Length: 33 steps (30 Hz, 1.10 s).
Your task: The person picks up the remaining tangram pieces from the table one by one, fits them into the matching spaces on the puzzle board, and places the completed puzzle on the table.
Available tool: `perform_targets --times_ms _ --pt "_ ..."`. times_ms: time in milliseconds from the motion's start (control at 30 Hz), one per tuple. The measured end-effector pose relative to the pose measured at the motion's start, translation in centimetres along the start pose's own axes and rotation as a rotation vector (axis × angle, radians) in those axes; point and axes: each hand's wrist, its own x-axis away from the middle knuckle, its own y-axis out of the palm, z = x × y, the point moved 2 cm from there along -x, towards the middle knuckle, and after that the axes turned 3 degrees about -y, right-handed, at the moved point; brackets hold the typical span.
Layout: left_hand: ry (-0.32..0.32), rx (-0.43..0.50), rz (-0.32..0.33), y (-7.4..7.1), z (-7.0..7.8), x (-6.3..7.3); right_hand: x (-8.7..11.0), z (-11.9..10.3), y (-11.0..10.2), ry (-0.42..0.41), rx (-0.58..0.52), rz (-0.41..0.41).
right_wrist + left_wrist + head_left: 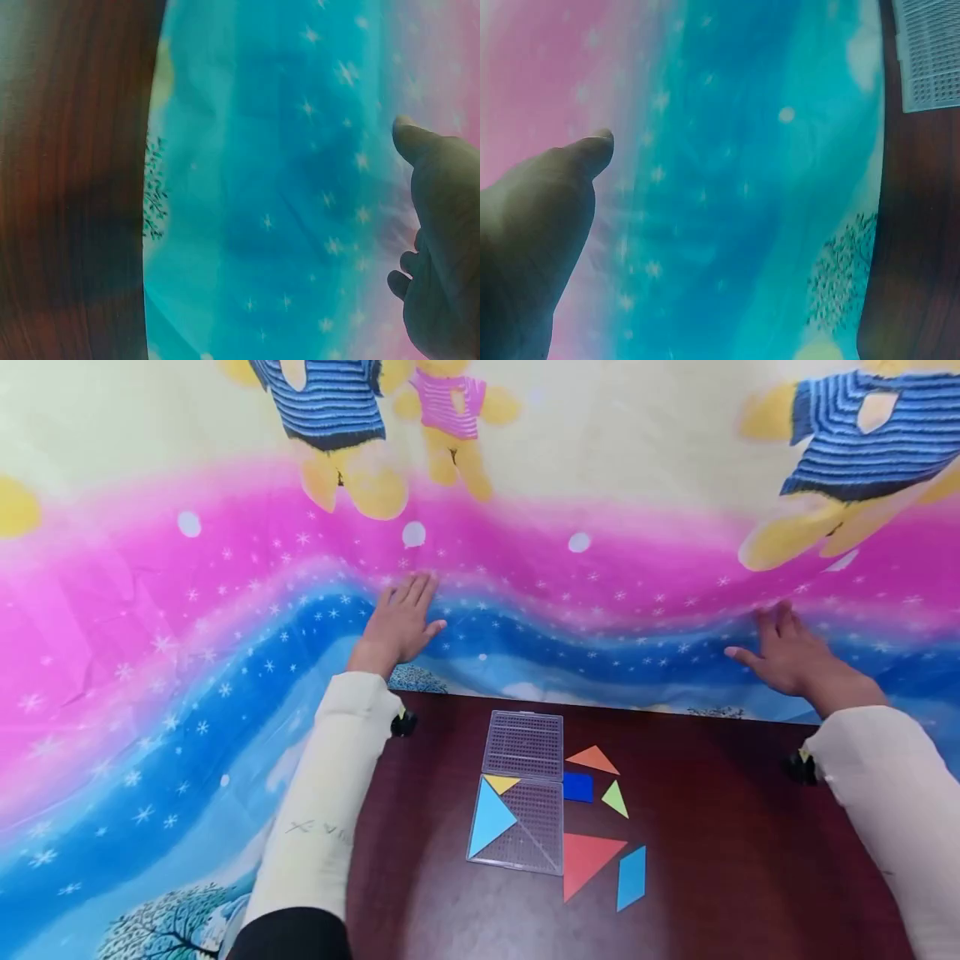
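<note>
Cream sleeves (311, 802) flank an open, gridded case (543, 814) on the worktop (735, 827). Beyond the case, left hand (397, 625) and right hand (798, 662), both released with fingers extended, lie over patterned cloth (585, 585). The case's near half bears a yellow triangle (501, 783) and a light-blue triangle (489, 822); right of it: orange triangle (595, 760), dark-blue piece (577, 787), green triangle (616, 800), red triangle (588, 862), blue parallelogram (632, 878).

Open clear gridded case (523, 743), yellow triangle (501, 783) and larger light-blue triangle (490, 820) in near half, five coloured pieces (587, 862) alongside
</note>
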Motion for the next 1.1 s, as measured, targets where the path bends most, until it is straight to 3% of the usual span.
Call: perform_targets --times_ms 200,300,500,733,867,1000,1100 --pt "0.168 -0.027 0.074 1.6 3.2 1.8 -0.3 -1.8 2.8 -0.065 0.006 -0.028" --pt "0.241 0.001 0.086 2.8 5.2 4.0 0.4 -3.5 4.6 -0.126 0.016 -0.016" --pt "0.352 0.127 0.033 6.2 8.4 8.9 3.5 -7.6 8.3 -0.235 0.013 0.027" --pt "0.416 0.244 0.027 10.5 9.4 13.2 6.2 -11.4 12.0 -0.329 -0.013 0.099" --pt "0.450 0.278 0.009 13.1 10.3 15.0 7.2 -13.2 14.9 -0.396 -0.010 0.137" --pt "0.456 0.261 -0.042 15.6 11.5 15.9 7.8 -14.9 18.0 -0.392 -0.041 0.063" --pt "0.460 0.216 -0.042 17.3 12.2 16.3 8.1 -16.3 20.4 -0.405 -0.067 -0.010"
